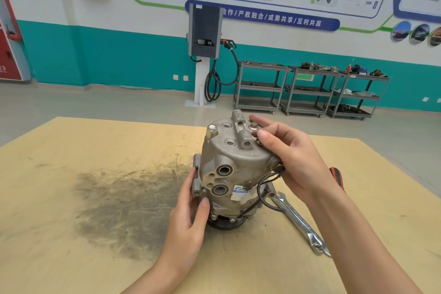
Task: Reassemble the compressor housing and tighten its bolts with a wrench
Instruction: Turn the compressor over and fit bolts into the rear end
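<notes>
Both hands steady a compressor housing [232, 169] that stands upright on its pulley end on a wooden table [83, 258] in a workshop. At the housing's lower near side the left hand [188, 217] cups it, thumb lying up the front edge and fingers wrapped around a side mounting lug. Higher up, the right hand [286, 153] curls over the top far edge of the cap, thumb and forefinger closing on a small bolt [259, 143] at the rim; whether that bolt is actually pinched or only touched cannot be told. Another bolt head [254, 125] stands just beyond those fingertips, and a larger silver plug [211, 131] rises from the cap on the side away from the right hand. Under the right wrist a black wire [265, 188] loops down the housing's side. Just past that wrist a steel wrench [298, 219] lies flat on the table, untouched, and a red-and-black handle [337, 178] shows behind the forearm. Beside the left hand a dark grease smear [124, 203] stains the tabletop.
</notes>
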Tool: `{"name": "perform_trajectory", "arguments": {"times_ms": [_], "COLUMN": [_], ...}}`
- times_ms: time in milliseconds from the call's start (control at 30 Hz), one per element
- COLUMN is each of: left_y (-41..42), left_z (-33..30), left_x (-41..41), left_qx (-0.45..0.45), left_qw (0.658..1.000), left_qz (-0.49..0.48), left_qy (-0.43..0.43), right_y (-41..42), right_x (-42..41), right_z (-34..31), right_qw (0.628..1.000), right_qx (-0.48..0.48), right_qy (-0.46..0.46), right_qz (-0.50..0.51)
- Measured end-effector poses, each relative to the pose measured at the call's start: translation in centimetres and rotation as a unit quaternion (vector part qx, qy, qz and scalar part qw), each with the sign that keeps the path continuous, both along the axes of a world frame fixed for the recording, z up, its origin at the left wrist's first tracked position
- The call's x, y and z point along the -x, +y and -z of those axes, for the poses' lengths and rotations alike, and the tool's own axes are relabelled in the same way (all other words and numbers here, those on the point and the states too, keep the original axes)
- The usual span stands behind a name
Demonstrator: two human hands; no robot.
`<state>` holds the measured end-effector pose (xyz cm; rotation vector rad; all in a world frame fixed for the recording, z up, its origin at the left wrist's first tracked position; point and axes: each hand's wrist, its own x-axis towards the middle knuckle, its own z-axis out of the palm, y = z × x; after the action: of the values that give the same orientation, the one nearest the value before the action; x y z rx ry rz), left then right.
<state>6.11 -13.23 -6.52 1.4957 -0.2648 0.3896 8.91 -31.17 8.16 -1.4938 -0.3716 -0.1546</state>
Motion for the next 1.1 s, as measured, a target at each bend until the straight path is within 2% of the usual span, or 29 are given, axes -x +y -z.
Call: {"name": "perform_trajectory", "arguments": {"times_ms": [133, 300, 433, 600, 800, 967, 1100], "left_y": [0.0, 0.0, -0.1, -0.3, -0.4, -0.9, -1.1], "left_z": [0.0, -0.1, -0.1, 0.0, 0.2, 0.7, 1.1], "left_x": [0.1, 0.1, -0.1, 0.1, -0.5, -1.5, -1.7], "left_qx": [0.006, 0.001, -0.007, -0.062, -0.123, -0.164, -0.166], "left_qw": [1.0, 1.0, 1.0, 0.998, 0.992, 0.983, 0.981], "left_qz": [-0.001, -0.001, 0.001, 0.001, -0.026, -0.08, -0.097], "left_qy": [0.002, 0.002, 0.004, 0.01, 0.029, 0.007, 0.007], "right_y": [0.4, -0.8, -1.1, -0.5, -1.6, -0.8, -1.4], "right_x": [0.0, 0.1, -0.1, 0.0, 0.0, -0.2, -0.1], "right_z": [0.0, -0.2, -0.3, -0.2, -0.6, -0.3, -0.6], "right_qw": [1.0, 0.999, 0.999, 1.0, 0.998, 1.0, 0.998], "right_qx": [-0.012, -0.007, 0.007, 0.015, 0.037, 0.026, 0.041], "right_qy": [0.001, 0.015, 0.016, -0.001, 0.009, 0.0, -0.004], "right_qz": [0.025, -0.033, -0.035, -0.004, -0.043, -0.01, -0.05]}}
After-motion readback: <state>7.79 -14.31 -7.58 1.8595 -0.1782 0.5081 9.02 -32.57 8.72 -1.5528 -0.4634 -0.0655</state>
